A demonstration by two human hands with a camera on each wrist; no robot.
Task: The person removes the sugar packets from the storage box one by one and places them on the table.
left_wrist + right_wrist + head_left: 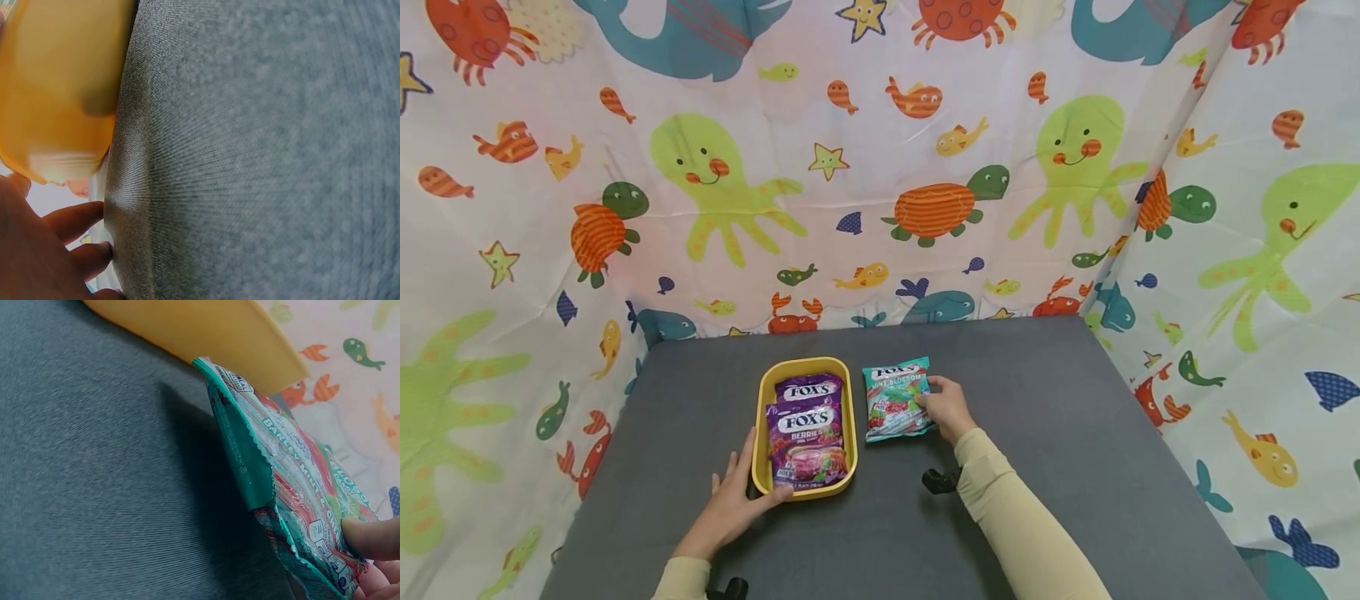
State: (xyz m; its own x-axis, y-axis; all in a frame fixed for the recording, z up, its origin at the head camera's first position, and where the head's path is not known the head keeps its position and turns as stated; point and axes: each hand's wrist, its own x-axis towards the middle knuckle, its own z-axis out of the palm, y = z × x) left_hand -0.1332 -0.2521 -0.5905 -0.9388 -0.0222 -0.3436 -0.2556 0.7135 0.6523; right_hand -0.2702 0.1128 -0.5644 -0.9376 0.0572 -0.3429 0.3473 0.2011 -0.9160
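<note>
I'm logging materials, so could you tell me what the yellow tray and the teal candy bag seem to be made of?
Yellow tray: likely smooth, matte moulded plastic, with rounded rim and even colour. Teal candy bag: probably glossy plastic film, with crinkles, sheen and a zigzag-cut edge.

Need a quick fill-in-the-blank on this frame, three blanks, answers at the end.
1. The right hand grips the ____ candy bag.
2. Two purple bags lie in the ____ tray.
3. The left hand rests on the tray's near ____ corner.

Missing words: teal; yellow; left
</note>
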